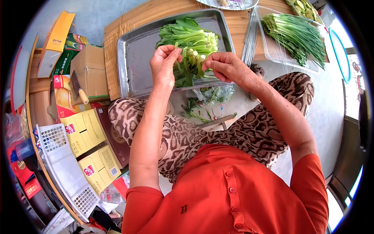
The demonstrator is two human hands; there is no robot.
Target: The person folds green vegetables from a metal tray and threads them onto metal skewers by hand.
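Note:
Leafy green vegetables with pale stalks [189, 33] lie at the right side of a grey metal tray [134, 66]. My left hand [165, 62] is over the tray, its thumb and fingers pinched on a small piece of green stalk. Just to the right, my right hand [224, 65] has its fingertips pressed together at the stalk ends of a smaller green bunch [191, 62]. What exactly the right fingertips hold is too small to make out.
Thin metal skewers [250, 37] lie right of the tray, beside a clear container of long green chives [292, 35]. Below the tray are a plastic bag [218, 94] and loose greens. Boxes and a knife [79, 89] stand at the left.

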